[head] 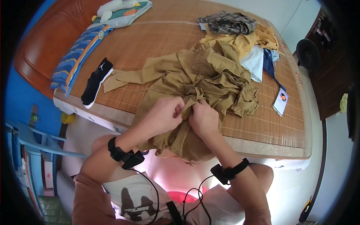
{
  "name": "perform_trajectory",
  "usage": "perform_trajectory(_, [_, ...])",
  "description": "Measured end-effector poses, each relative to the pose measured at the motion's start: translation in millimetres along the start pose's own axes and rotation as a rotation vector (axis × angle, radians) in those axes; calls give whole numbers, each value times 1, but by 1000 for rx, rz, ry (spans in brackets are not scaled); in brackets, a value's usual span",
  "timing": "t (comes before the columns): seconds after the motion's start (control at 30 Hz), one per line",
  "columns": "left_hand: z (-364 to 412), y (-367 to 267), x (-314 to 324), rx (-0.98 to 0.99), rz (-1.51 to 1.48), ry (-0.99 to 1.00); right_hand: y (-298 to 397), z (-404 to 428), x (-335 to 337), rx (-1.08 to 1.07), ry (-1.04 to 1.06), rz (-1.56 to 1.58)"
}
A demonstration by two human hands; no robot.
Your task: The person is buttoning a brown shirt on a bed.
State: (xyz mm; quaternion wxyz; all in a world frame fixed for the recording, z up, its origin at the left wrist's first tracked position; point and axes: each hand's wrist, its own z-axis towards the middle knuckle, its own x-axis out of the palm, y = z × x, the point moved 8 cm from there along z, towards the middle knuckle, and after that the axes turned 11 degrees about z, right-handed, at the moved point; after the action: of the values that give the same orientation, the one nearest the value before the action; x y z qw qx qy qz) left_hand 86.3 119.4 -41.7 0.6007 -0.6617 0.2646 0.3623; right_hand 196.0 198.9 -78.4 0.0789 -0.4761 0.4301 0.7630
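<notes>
An olive-brown cloth garment lies crumpled across the near part of the bed, its lower end hanging over the edge toward my knees. My left hand pinches a fold of it, fingers curled. Close beside it, my right hand grips the same garment near a gathered strip of cloth. Both hands sit a short gap apart. A narrow strip of the fabric stretches left toward a pair of black and white socks. Folds hide which part of the garment each fingertip holds.
A bamboo mat covers the bed. Behind the garment lie yellow clothing, a plaid shirt and white cloth. A phone on a dark strap rests at right. A blue striped pillow and a plush duck are at left.
</notes>
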Motion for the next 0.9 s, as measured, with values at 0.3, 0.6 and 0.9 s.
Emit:
perform_trajectory(0.3, [3, -17, -1, 14, -19, -60, 0, -2, -2, 4, 72, 54])
perform_trajectory(0.6, [-9, -32, -7, -55, -215, -139, 9, -31, -49, -149, -49, 565])
perform_trajectory(0.9, [-37, -60, 6, 129, -89, -115, 3, -90, -62, 149, -9, 964])
